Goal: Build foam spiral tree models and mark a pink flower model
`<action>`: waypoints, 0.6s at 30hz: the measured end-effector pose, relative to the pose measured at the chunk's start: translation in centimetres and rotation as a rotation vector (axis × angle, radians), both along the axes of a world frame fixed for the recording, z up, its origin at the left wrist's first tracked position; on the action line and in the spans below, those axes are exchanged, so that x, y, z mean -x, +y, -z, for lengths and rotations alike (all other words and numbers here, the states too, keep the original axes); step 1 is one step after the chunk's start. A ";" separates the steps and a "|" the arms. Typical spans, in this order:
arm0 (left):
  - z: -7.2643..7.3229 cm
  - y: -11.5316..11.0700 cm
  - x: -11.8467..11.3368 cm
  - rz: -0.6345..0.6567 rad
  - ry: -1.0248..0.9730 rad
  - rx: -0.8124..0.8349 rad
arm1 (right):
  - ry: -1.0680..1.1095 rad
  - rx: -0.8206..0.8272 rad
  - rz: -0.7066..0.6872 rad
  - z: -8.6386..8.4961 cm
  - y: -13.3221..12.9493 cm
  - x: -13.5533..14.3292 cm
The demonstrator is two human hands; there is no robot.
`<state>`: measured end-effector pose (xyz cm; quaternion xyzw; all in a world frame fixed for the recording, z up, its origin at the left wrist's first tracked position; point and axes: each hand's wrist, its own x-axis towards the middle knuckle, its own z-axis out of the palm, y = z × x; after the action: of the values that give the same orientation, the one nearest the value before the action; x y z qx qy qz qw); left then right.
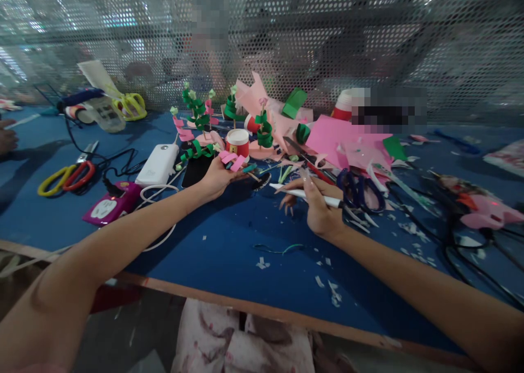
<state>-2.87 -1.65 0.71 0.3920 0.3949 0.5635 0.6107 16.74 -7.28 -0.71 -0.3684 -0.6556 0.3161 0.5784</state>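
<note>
My right hand (325, 212) is closed around a white marker (334, 202) with a black end. The marker's pale tip points left, toward my other hand. Pinched in my left hand (215, 181) is a thin stick wrapped with a pink paper spiral (234, 161); some of its fingers are hidden behind the paper. Just beyond that hand stands a small red-and-white tub (238, 143). Behind it rise several paper plants, among them a green paper spiral (265, 134) on a stick. A black phone-like slab (195, 172) lies partly under my left wrist.
Blue-handled scissors (360, 190) and pink paper sheets (333, 141) lie right of centre. A white power bank (158, 164), a purple power socket (112, 204) and red-and-yellow scissors (67, 178) are on the left. Paper scraps (333, 292) dot the blue tabletop. A perforated metal screen (164, 46) runs behind.
</note>
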 end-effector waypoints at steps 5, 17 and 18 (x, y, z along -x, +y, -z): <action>0.1 0.1 0.0 0.008 0.014 0.005 | 0.003 0.021 -0.074 0.1 0.0 0.0; -0.2 -0.1 -0.1 -0.006 0.033 0.012 | 0.117 0.052 -0.103 -0.2 0.3 0.3; -0.2 -0.1 -0.1 -0.005 0.033 0.012 | 0.101 0.070 -0.116 -0.3 0.3 0.3</action>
<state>-2.78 -1.73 0.87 0.3967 0.4090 0.5560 0.6051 16.40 -6.98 -0.44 -0.3335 -0.6344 0.3901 0.5781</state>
